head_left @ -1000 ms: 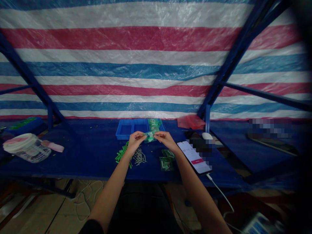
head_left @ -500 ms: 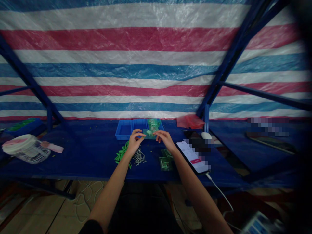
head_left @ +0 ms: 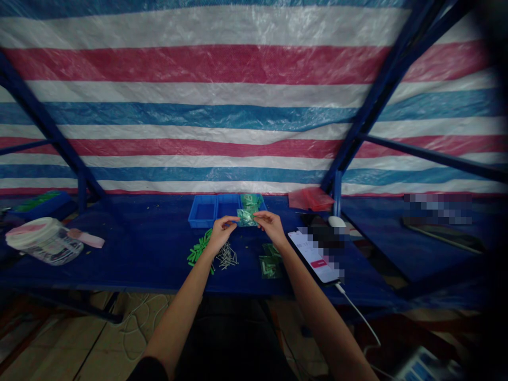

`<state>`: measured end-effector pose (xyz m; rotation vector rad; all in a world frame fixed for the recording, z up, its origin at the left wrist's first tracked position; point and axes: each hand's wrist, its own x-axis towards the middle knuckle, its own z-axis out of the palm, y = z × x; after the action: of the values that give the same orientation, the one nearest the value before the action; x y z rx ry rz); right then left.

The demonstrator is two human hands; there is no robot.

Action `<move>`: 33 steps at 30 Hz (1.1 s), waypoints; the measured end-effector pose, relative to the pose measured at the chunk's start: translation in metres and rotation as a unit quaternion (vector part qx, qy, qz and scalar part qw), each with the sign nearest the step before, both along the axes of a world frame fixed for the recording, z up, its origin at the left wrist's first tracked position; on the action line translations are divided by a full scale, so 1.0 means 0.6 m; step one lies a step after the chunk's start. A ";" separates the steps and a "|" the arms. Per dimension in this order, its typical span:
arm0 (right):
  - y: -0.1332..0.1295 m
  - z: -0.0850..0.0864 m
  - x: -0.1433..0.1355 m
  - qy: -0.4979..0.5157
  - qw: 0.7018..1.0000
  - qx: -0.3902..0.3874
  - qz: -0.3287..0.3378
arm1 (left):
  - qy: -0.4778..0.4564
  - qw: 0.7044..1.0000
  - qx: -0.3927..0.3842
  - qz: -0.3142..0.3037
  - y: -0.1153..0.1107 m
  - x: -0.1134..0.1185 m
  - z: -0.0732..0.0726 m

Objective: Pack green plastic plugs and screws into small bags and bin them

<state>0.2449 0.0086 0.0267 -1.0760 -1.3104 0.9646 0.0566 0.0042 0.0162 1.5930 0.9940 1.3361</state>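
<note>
Between my two hands a small clear green plastic bag (head_left: pixel 246 217) is stretched out in front of the blue bins. My left hand (head_left: pixel 223 232) pinches its left edge, and my right hand (head_left: pixel 270 225) pinches its right edge. Below my left hand lie a pile of green wall plugs (head_left: pixel 199 247) and, beside it, a pile of metal screws (head_left: pixel 227 256). Several filled green bags (head_left: pixel 271 265) lie on the table near my right forearm. More green bags (head_left: pixel 251 200) sit in the right compartment of the blue bin (head_left: pixel 202 210).
A phone (head_left: pixel 313 257) with a white cable lies right of my right forearm, near a white mouse (head_left: pixel 337 221). Red plastic bags (head_left: pixel 310 198) lie at the back right. A white bucket (head_left: pixel 44 241) and a blue tray (head_left: pixel 42 205) stand at the left. Blue metal posts (head_left: pixel 337 196) rise behind.
The small green bag has turned to lie flatter and broader between my hands. Both hands stay almost in place, still pinching its edges.
</note>
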 end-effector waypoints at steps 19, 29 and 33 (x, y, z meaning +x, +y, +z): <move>0.015 0.039 0.063 -0.406 0.848 0.131 -0.316 | -0.029 0.999 -0.032 -0.011 0.001 0.002 0.001; 0.044 0.087 0.032 -0.579 0.787 0.071 -0.200 | -0.038 0.998 -0.040 -0.010 -0.002 0.004 0.006; 0.055 0.077 0.023 -0.607 0.776 0.051 -0.164 | -0.032 0.999 -0.036 -0.006 -0.002 0.004 0.005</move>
<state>0.2586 0.0416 0.0727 -1.8724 -2.0195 -0.2226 0.0593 0.0033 0.0192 1.4911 0.9806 1.3199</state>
